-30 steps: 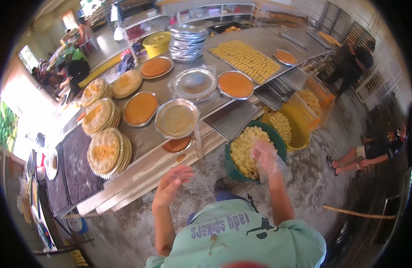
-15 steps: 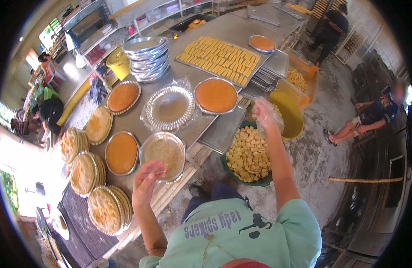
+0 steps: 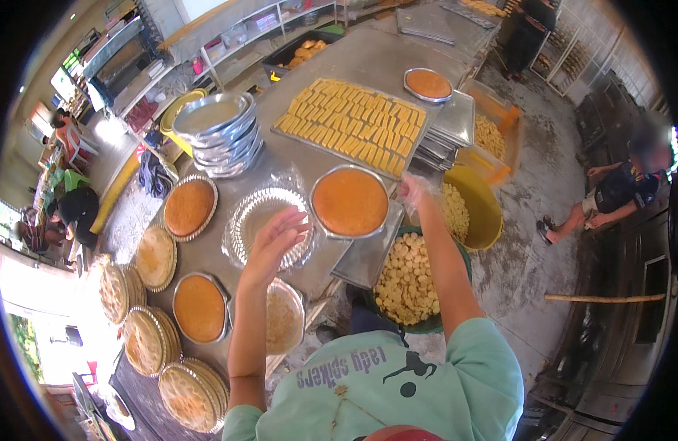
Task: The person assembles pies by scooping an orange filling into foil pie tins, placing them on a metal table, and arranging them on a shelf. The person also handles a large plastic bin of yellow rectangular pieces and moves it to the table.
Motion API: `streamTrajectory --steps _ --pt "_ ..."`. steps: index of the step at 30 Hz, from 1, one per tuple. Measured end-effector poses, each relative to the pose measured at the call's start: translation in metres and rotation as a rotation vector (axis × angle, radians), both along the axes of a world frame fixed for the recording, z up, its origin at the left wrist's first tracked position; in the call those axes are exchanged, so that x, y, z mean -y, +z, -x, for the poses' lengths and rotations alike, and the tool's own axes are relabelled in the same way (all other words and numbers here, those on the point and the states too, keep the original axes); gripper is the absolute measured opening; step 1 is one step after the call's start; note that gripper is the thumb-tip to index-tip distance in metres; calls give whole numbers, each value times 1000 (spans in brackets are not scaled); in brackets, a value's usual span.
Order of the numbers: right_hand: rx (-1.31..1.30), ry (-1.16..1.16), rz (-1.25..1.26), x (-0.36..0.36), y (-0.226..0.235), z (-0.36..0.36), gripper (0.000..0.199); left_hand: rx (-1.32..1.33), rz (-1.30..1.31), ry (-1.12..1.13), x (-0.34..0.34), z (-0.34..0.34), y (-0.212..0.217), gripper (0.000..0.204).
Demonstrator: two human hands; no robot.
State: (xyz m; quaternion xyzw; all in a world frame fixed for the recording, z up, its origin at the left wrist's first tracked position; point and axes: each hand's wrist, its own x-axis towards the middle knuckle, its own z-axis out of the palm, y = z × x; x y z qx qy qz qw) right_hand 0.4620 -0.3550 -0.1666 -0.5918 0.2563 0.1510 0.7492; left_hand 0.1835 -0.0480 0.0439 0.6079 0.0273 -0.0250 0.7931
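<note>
My left hand (image 3: 275, 239) hovers open, fingers spread, over an empty foil pie tin (image 3: 252, 217) that lies in clear plastic wrap. Right of the tin sits an orange-topped pie (image 3: 350, 201) in a metal pan. My right hand (image 3: 417, 191), covered by a clear plastic glove, is at that pie's right edge, above a flat metal tray (image 3: 365, 257). Its fingers are blurred, so its grip is unclear. Under my left forearm lies a pale pie (image 3: 286, 323).
Orange pies (image 3: 199, 309) (image 3: 190, 207) and stacked lattice pies (image 3: 144, 339) fill the left of the table. Behind are stacked metal pans (image 3: 221, 132) and a tray of yellow bars (image 3: 354, 121). A green basin of small pastries (image 3: 409, 279) and a yellow basin (image 3: 480, 213) stand right; a person (image 3: 618, 192) sits beyond.
My left hand has moved up from the pale pie to the empty foil tin. My right hand has come from above the green basin to the orange pie's edge.
</note>
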Motion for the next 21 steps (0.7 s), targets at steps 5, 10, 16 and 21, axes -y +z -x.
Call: streamTrajectory --steps 5,10,16,21 --pt "193 193 -3 11 -8 7 22 -151 76 60 -8 -101 -56 49" --pt "309 199 -26 16 -32 3 21 -223 -19 199 -13 -204 -125 54" --pt "347 602 179 54 -18 4 23 -347 220 172 -30 -243 -170 47" --pt "438 -43 -22 94 25 -43 45 -483 193 217 -44 -303 -190 60"
